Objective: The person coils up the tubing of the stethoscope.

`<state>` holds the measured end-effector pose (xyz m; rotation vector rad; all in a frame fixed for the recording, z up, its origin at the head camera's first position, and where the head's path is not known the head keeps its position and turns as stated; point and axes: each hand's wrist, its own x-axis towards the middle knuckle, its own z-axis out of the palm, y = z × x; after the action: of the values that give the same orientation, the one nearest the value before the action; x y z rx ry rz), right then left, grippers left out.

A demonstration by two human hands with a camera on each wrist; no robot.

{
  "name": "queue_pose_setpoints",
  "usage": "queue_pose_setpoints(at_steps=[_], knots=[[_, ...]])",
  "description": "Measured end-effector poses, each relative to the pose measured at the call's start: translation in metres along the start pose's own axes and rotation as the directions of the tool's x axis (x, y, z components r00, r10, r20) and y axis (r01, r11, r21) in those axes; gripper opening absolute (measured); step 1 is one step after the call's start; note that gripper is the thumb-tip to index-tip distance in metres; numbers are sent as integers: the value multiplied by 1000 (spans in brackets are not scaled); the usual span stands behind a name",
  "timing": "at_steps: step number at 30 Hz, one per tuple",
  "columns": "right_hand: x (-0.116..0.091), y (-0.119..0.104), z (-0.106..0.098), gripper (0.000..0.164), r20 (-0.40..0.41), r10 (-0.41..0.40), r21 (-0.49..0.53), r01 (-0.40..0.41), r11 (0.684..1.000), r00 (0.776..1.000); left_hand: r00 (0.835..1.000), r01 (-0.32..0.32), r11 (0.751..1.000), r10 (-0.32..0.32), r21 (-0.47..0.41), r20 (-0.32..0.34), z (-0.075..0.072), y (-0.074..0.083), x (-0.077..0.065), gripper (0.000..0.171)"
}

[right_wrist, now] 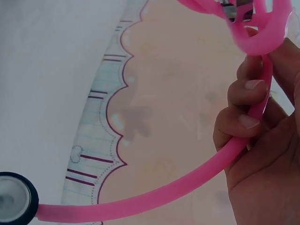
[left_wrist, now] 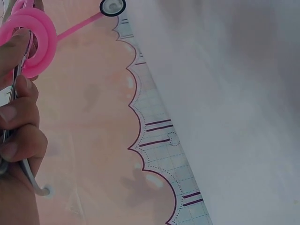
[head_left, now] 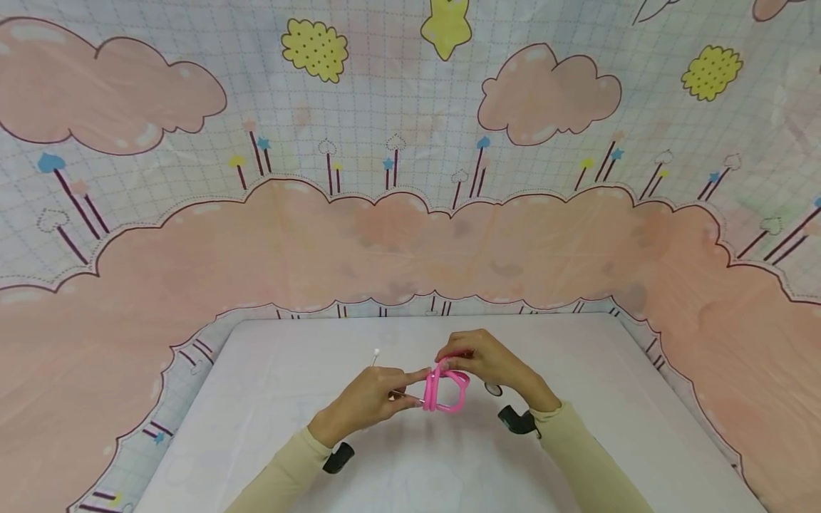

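Note:
A pink stethoscope is held up over the white table, its tubing (head_left: 461,399) wound in loops. My left hand (head_left: 365,399) grips the metal ear tubes; one white ear tip (head_left: 376,352) sticks up behind the knuckles, and in the left wrist view another ear tip (left_wrist: 47,191) pokes out below the curled fingers. The right hand (head_left: 490,358) pinches the tubing at the upper side of the loops. From its fingers, the free length of tube (right_wrist: 154,193) runs to the round, dark-rimmed chest piece (right_wrist: 14,199), which hangs beneath this hand in the head view.
The white table (head_left: 256,399) spreads below both hands. A patterned cloth (head_left: 417,249) with pink clouds rises behind it and along its sides. Black wrist devices (head_left: 338,458) sit under both sleeves.

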<state>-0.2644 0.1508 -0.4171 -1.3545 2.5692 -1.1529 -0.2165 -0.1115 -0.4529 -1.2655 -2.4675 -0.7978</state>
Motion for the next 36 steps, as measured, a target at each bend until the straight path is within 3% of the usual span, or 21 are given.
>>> queue_pose_setpoints(at_steps=[3,13,19,27,36], knots=[[0,4,1,17,-8,0,20,0,1000,1000,999,-35,999,35,1,-17,1,0,0,52],[3,13,11,15,-38,22,170,-15,985,999,998,-40,999,39,-20,-50,0,3,1,50],[1,18,18,17,-37,96,241,-85,967,995,999,-5,997,1,-72,-43,-1,4,0,51],[1,24,27,22,-61,86,310,-63,949,994,998,35,991,-42,-133,-55,2,0,-1,53],[1,27,39,24,-104,231,318,-187,930,967,984,53,990,-74,-130,-160,7,-7,-2,57]])
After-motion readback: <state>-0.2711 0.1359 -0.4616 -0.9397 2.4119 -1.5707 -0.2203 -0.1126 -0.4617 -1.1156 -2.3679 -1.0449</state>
